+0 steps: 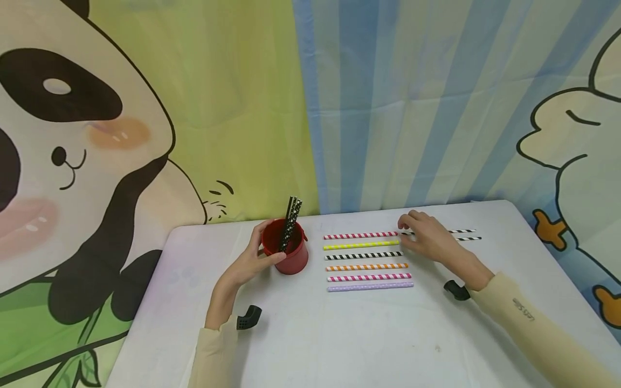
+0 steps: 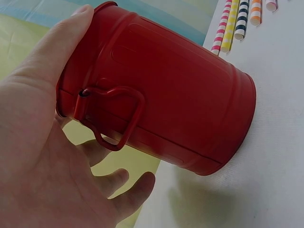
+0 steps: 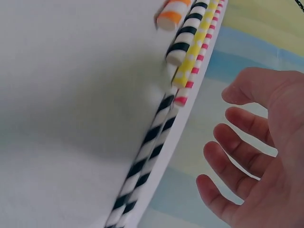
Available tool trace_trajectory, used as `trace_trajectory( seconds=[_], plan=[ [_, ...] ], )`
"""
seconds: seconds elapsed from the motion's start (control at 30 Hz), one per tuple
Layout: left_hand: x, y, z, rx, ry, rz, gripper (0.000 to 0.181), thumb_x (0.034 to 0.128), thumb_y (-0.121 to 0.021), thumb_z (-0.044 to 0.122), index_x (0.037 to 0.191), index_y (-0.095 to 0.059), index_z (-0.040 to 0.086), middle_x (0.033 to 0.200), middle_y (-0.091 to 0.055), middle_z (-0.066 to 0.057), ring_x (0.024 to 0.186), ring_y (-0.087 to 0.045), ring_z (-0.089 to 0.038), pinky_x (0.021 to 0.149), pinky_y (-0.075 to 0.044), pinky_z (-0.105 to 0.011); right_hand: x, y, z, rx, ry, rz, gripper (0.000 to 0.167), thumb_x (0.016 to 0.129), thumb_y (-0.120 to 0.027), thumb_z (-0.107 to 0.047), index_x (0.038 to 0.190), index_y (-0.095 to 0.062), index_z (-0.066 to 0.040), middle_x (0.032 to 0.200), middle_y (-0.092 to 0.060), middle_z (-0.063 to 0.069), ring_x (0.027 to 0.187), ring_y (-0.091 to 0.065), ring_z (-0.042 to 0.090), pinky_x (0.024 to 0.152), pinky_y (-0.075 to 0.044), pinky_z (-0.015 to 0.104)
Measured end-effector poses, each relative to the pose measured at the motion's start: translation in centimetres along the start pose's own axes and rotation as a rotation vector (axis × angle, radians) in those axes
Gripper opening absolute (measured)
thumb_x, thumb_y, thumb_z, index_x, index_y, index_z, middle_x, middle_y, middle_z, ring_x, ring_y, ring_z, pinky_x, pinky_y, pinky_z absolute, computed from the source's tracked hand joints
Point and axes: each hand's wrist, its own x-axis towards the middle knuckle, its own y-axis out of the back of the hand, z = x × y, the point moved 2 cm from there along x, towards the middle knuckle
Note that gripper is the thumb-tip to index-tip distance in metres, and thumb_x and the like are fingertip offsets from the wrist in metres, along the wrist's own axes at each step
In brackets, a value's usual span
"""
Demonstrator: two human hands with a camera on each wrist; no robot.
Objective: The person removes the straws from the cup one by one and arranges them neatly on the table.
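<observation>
Left hand [image 1: 248,263] wraps thumb and fingers round red bucket [image 1: 294,265] near the rim, likely to steady it on the worktop [image 1: 339,345]. Dark straws [image 1: 291,222] stand in the bucket, leaning on its rim on the side away from the person. Right hand [image 1: 429,240] has fingers loosely bent and apart, pinching nothing, just by two black-and-white straws [image 3: 145,148]. Between hands: six patterned straws [image 1: 367,267], parallel, left ends near flush, apparently spaced so each can be picked singly.
</observation>
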Motion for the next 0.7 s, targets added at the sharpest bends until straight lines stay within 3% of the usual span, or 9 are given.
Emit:
trace_trajectory(
  seconds=[0.2, 0.47, 0.7],
  plan=[
    [-0.1, 0.0, 0.3, -0.009, 0.009, -0.005, 0.087, 0.0924, -0.073, 0.025, 0.157, -0.014, 0.030, 0.159, -0.027, -0.002, 0.150, -0.023, -0.033, 0.118, -0.027, -0.063, 0.3, -0.5, -0.7, 0.079, -0.024, 0.016, 0.019, 0.088, -0.071, -0.014, 0.104, -0.065, -0.007, 0.096, -0.064, 0.010, 0.088, -0.060, 0.026, 0.078, -0.049, 0.042],
    [-0.3, 0.1, 0.1, -0.006, 0.005, -0.008, 0.086, 0.0933, -0.072, 0.026, 0.157, -0.014, 0.030, 0.160, -0.026, -0.002, 0.150, -0.023, -0.034, 0.119, -0.026, -0.063, 1.3, -0.9, -2.2, 0.234, -0.182, 0.045, 0.019, 0.093, -0.067, -0.016, 0.108, -0.064, -0.003, 0.100, -0.062, 0.012, 0.093, -0.061, 0.029, 0.082, -0.052, 0.044],
    [-0.3, 0.1, 0.2, -0.002, 0.006, -0.003, 0.087, 0.0928, -0.073, 0.026, 0.157, -0.015, 0.030, 0.160, -0.028, -0.001, 0.150, -0.023, -0.033, 0.118, -0.025, -0.065, 2.1, -1.3, -3.8, 0.363, -0.230, 0.061, 0.018, 0.094, -0.067, -0.015, 0.107, -0.062, -0.003, 0.102, -0.063, 0.012, 0.096, -0.062, 0.031, 0.087, -0.053, 0.046]
  ],
)
